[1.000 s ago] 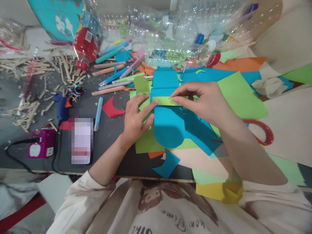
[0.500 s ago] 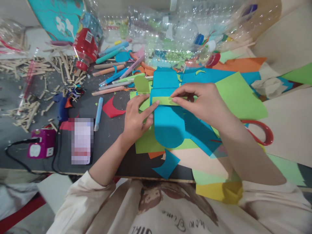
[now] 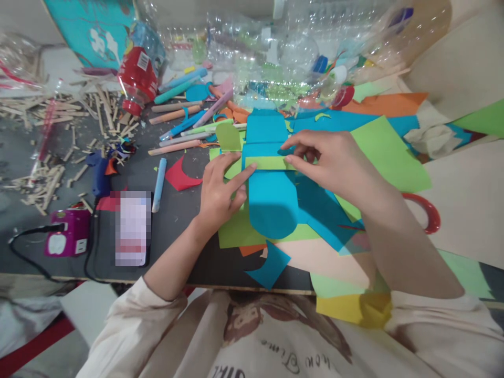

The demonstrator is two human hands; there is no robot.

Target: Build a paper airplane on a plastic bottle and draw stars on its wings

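Note:
A narrow light-green paper strip lies crosswise over a blue paper cutout with a rounded lower end. The index fingertip of my left hand rests at the strip's left end, fingers stretched out and thumb apart. At the other end, my right hand touches the strip with its thumb. Its index finger is lifted a little apart, over the blue paper, and the other fingers curl under. Beside my left hand stands a small rounded green paper piece. Green paper lies beneath the cutout.
Red-handled scissors lie by my right forearm. Several markers, a blue glue gun, wooden sticks and a phone are to the left. Clear plastic bottles stand behind; paper scraps lie in front.
My right thumb and index finger have parted and shifted slightly right along the strip. The left hand stays in place on the strip's left end.

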